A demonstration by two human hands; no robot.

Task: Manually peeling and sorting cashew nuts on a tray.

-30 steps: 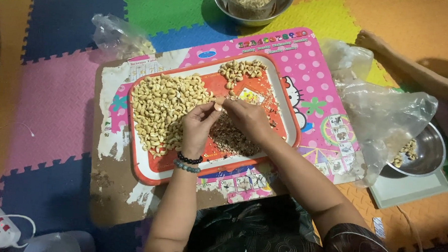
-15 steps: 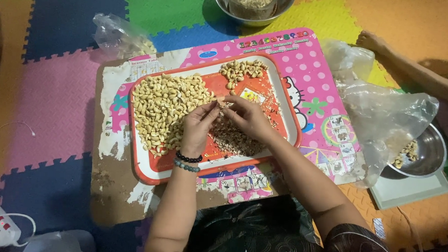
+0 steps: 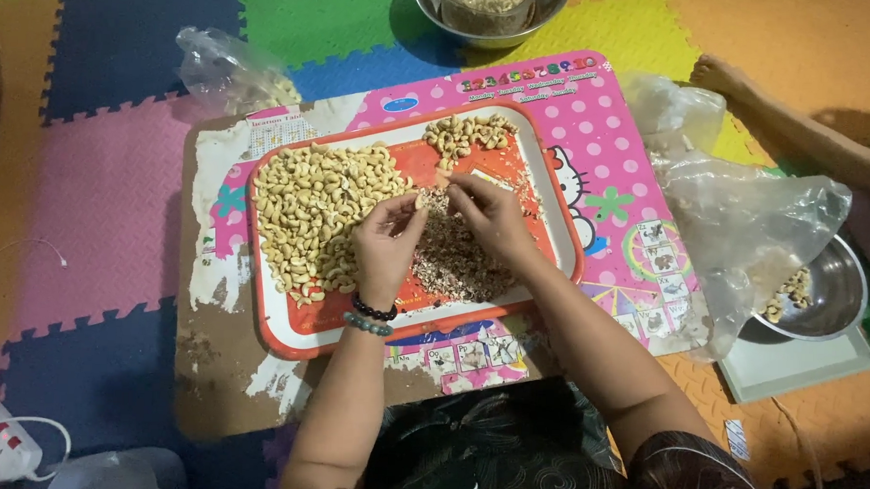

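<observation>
An orange tray with a white rim (image 3: 287, 338) lies on a pink board. It holds a big heap of pale cashew nuts (image 3: 311, 211) at its left, a small heap of cashews (image 3: 470, 132) at its far edge, and a brown pile of skins (image 3: 454, 260) in the middle. My left hand (image 3: 387, 241), with two bead bracelets on its wrist, pinches a cashew nut (image 3: 419, 202) over the skins. My right hand (image 3: 492, 218) hovers just to the right of it. Its fingertips are pinched together, and I cannot make out what is between them.
A metal bowl (image 3: 549, 12) stands beyond the pink board (image 3: 603, 115). Crumpled clear plastic bags lie at the far left (image 3: 229, 69) and right (image 3: 744, 226). Another metal bowl (image 3: 828, 297) with a few nuts rests on a white scale. Another person's leg (image 3: 805, 132) lies at upper right.
Both hands have drifted slightly away from me over the tray. The right fingertips, which met the left on the nut, have pulled a little apart from it.
</observation>
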